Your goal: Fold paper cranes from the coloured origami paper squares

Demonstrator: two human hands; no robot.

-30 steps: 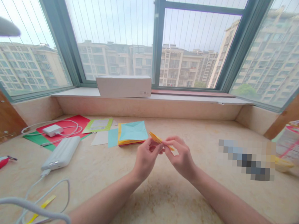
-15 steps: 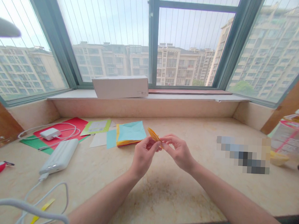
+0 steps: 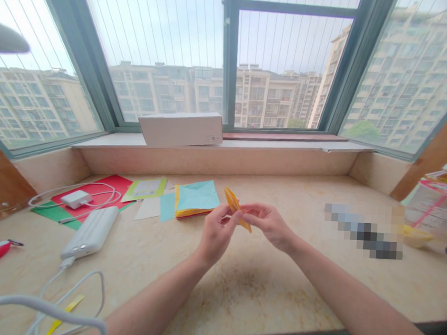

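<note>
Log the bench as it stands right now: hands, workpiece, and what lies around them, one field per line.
left hand: fingers pinching the folded yellow paper
right hand: fingers on the same paper
workpiece position: held above the tabletop
paper stack: light blue on top, yellow edges below, beyond the left hand
left side: white power bank, cable plugged in
windowsill: white box
right side: pixelated patch, contents unreadable
</note>
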